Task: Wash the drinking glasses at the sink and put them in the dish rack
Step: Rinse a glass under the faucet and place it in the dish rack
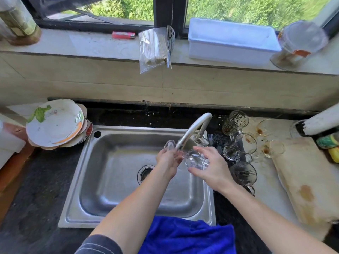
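Fingers (pixel 203 153) of right hand (pixel 211 167) curl around a clear drinking glass (pixel 195 160), thumb below, remaining fingers over the top; grip closed on the glass. Glass sits over the sink (pixel 113 182) basin, just under the faucet (pixel 192 130) spout. Left hand (pixel 169 160) closes on a second clear glass piece (pixel 170 145), held just left of the spout; its fingertips meet the first glass at the rim side. Whether water is running: cannot tell.

Both forearms reach in from the lower edge. Blue towel (pixel 187 235) lies over the sink's near rim, between the arms.

Right of the sink, a cluster of glasses (pixel 238 143) stands and lies on the counter (pixel 271 180), some with brown residue. A stained cutting board (pixel 308 180) lies further right. Left of the sink, a stack of plates (pixel 55 123) rests tilted. On the window ledge: bag of wooden skewers (pixel 154 46), red lighter (pixel 123 35), white container (pixel 231 41).
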`<state>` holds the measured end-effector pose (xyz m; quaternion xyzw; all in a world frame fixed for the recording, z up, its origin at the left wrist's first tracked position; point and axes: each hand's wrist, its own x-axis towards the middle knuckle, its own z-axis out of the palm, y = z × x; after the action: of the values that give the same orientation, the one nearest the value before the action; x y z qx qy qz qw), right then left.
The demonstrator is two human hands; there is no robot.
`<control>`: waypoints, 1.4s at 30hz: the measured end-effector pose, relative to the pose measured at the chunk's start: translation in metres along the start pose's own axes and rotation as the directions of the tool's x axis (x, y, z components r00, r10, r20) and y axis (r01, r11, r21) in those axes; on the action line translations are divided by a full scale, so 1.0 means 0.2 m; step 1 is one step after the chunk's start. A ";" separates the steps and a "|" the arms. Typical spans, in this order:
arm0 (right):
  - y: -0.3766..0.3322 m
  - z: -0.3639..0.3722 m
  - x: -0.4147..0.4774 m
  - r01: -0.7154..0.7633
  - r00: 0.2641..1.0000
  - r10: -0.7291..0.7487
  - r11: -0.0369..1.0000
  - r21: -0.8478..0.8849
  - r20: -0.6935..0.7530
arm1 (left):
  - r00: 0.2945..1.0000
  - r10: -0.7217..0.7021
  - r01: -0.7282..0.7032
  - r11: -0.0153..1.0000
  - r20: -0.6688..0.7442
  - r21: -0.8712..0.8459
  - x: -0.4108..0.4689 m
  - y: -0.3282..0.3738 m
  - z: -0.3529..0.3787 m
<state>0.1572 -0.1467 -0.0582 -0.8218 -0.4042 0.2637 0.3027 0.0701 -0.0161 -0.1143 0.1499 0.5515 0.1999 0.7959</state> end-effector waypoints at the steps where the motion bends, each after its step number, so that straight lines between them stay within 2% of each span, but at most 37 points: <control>1: 0.00 0.01 -0.01 0.040 0.999 -0.042 0.998 -0.041 -0.029 | 1.000 -0.005 0.005 1.000 0.010 0.018 -0.01 0.00 0.00; 4: 0.03 0.02 -0.03 0.167 0.985 -0.172 0.976 -0.143 -0.026 | 0.999 0.033 -0.035 0.975 0.010 0.221 0.02 0.02 -0.05; 7: 0.03 0.02 -0.04 0.244 0.966 -0.257 0.939 -0.242 -0.023 | 0.982 0.189 -0.164 0.874 -0.010 0.457 0.02 0.02 -0.08; 10: -0.01 0.02 -0.03 0.269 0.957 -0.288 0.930 -0.252 -0.042 | 0.972 0.233 -0.215 0.808 0.038 0.548 -0.01 0.01 -0.05; 15: 0.00 -0.06 -0.03 0.219 0.973 -0.223 0.973 -0.071 -0.052 | 0.970 0.115 -0.221 0.783 0.214 0.581 0.01 0.01 -0.07; 17: -0.01 -0.06 -0.04 0.267 0.964 -0.267 0.962 -0.056 -0.002 | 0.987 0.086 -0.154 0.772 0.139 0.617 0.00 0.02 -0.04; 19: -0.02 -0.07 -0.05 0.299 0.953 -0.297 0.953 -0.039 0.058 | 0.996 -0.033 -0.026 0.801 0.087 0.599 0.00 0.05 -0.04; 20: -0.01 -0.08 -0.04 0.267 0.962 -0.266 0.964 0.006 0.063 | 0.985 -0.119 0.033 0.840 0.123 0.542 0.01 0.06 -0.05; 22: -0.01 -0.09 -0.02 0.075 0.996 -0.085 0.974 0.212 0.036 | 0.943 -0.218 0.119 0.927 0.253 0.356 0.01 0.10 -0.07; 24: -0.01 -0.10 0.00 -0.153 0.988 0.152 0.887 0.436 0.038 | 0.907 -0.218 0.155 0.968 0.361 0.195 0.00 0.11 -0.11; 27: -0.03 -0.10 0.01 -0.425 0.892 0.415 0.631 0.649 0.180 | 0.889 -0.164 0.128 0.986 0.428 0.111 -0.01 0.10 -0.13; 29: -0.06 -0.11 0.00 -0.560 0.809 0.499 0.489 0.669 0.312 | 0.925 -0.109 0.007 0.962 0.365 0.272 0.01 0.09 -0.10; 30: -0.06 -0.11 -0.01 -0.605 0.778 0.517 0.460 0.650 0.358 | 0.951 -0.057 -0.073 0.913 0.302 0.400 0.01 0.08 -0.08; 32: -0.04 -0.09 -0.03 -0.640 0.756 0.530 0.473 0.605 0.386 | 0.976 0.067 -0.182 0.768 0.206 0.614 0.00 0.08 -0.04; 34: -0.01 -0.06 -0.04 -0.626 0.763 0.546 0.486 0.610 0.347 | 0.976 0.097 -0.207 0.693 0.195 0.691 -0.02 0.08 -0.02; 35: 0.01 -0.04 -0.04 -0.618 0.760 0.560 0.465 0.634 0.330 | 0.973 0.067 -0.203 0.710 0.222 0.674 -0.03 0.10 -0.02; 37: 0.04 -0.02 -0.03 -0.617 0.724 0.607 0.356 0.702 0.328 | 0.940 -0.054 -0.143 0.834 0.336 0.534 -0.05 0.16 -0.05; 39: 0.07 0.02 -0.01 -0.637 0.654 0.642 0.183 0.748 0.400 | 0.882 -0.141 -0.041 0.927 0.449 0.372 -0.08 0.20 -0.07; 42: 0.11 0.12 0.03 -0.677 0.540 0.618 -0.083 0.731 0.570 | 0.833 -0.155 0.035 0.973 0.531 0.229 -0.11 0.19 -0.08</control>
<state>0.1549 -0.1464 -0.0915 -0.5734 0.2593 0.5708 0.5274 0.0414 0.0070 -0.0840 0.2559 0.3269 0.0499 0.9084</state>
